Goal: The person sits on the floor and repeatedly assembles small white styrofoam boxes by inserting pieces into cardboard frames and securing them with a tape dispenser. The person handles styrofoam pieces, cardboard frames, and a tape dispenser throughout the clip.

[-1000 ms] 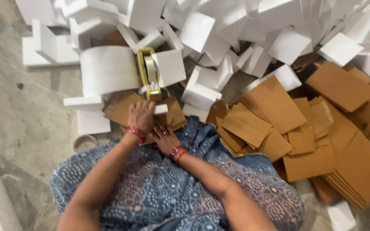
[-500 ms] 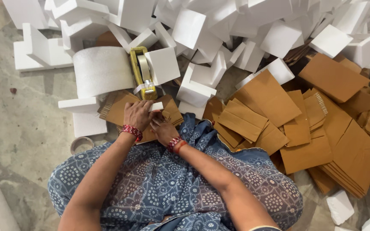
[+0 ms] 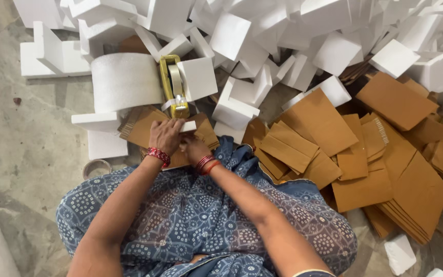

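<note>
At the far left, white foam blocks (image 3: pixel 52 54) lie on the grey floor (image 3: pixel 21 154), and a roll of white foam sheet (image 3: pixel 124 81) rests with its long axis running left to right. Just right of it a yellow tape dispenser (image 3: pixel 173 87) stands with its long axis pointing from the foam pile down toward the person, its lower end at the hands. The left hand (image 3: pixel 165 134) lies palm down, fingers together, pressed on a small white foam piece (image 3: pixel 186 125) that sits atop a folded brown cardboard piece (image 3: pixel 142 128). The right hand (image 3: pixel 193 147) is curled just beside it, touching the same foam piece; whether it pinches I cannot tell. Further right, flat brown cardboard sheets (image 3: pixel 319 120) overlap in loose stacks, with a neat pile (image 3: pixel 416 192) at the right edge.
</note>
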